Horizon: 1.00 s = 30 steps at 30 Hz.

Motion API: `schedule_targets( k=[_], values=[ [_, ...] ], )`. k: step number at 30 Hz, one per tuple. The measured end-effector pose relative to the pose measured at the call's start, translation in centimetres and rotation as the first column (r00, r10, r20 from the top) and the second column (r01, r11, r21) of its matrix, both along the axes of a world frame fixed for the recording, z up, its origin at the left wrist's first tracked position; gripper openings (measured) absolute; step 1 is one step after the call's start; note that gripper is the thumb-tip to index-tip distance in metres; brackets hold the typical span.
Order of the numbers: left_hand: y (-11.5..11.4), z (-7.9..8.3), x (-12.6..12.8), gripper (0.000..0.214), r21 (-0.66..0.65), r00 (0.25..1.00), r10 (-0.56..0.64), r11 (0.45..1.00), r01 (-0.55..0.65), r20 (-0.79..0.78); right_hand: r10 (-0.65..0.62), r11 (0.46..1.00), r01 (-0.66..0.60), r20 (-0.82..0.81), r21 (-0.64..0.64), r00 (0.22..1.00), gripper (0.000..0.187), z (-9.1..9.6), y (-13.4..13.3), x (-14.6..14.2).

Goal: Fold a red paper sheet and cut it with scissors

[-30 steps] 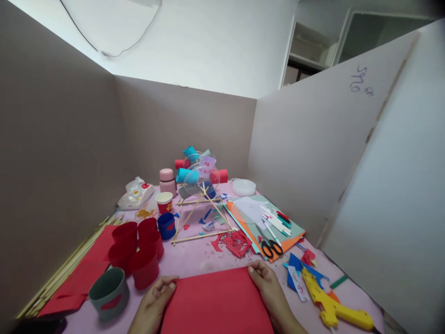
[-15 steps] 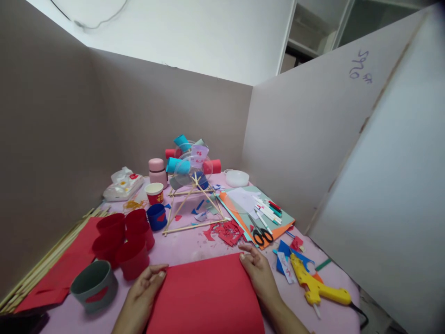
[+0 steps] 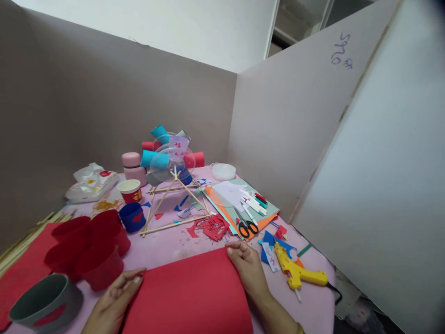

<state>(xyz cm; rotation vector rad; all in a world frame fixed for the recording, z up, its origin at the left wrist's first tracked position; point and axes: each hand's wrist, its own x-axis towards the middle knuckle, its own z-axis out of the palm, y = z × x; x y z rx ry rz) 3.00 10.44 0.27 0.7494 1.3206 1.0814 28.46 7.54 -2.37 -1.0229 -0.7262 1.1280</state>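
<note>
A sheet of red paper [image 3: 187,292] lies at the front of the pink-covered table, its lower end cut off by the frame. My left hand [image 3: 116,297] pinches its left edge near the far corner, thumb on top. On the opposite side, my right hand [image 3: 245,266] grips the far right corner between thumb and fingers. Left of my left hand stand several red paper cups [image 3: 100,266] and a grey-green paper ring [image 3: 45,299] with a red patch. Beyond the sheet is a pile of red paper scraps [image 3: 213,227].
A stick-framed wheel model [image 3: 175,174] stands at the back centre. Black-handled scissors [image 3: 247,227] and markers [image 3: 255,204] lie on coloured paper. A yellow glue gun [image 3: 299,271] rests at right. Partition walls [image 3: 271,130] enclose the table. At left are a blue cup [image 3: 132,217] and wooden sticks [image 3: 24,236].
The view has turned to the right, so everything sits further left in the picture. Both hands still hold the red sheet, with little other change.
</note>
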Motion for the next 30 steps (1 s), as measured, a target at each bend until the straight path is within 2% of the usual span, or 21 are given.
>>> schedule_targets(
  k=[5,9,13,22,30],
  values=[
    [-0.9,0.5,0.3,0.052,0.041,0.999,0.024,0.999,-0.026,0.046,0.010,1.000,-0.012,-0.097,-0.025,0.995,0.034,0.3,-0.7,0.2],
    [-1.6,-0.1,0.4,0.037,0.088,0.983,-0.041,0.996,0.026,0.177,0.027,0.997,-0.040,-0.189,-0.065,0.982,0.032,0.7,-1.2,0.4],
    [-2.2,-0.1,0.2,0.036,0.100,0.982,-0.058,0.994,0.040,0.179,-0.008,0.989,-0.033,-0.272,-0.147,0.962,0.032,1.0,-1.6,0.5],
    [-2.9,1.2,0.4,0.041,0.106,0.992,-0.045,0.994,0.033,0.117,-0.030,0.981,-0.009,-0.198,-0.192,0.980,0.032,1.0,-1.8,0.5],
    [-2.8,0.8,0.4,0.040,0.119,0.990,-0.063,0.992,0.048,0.125,-0.010,0.974,-0.035,-0.196,-0.224,0.981,0.033,0.7,-1.5,0.8]
  ],
)
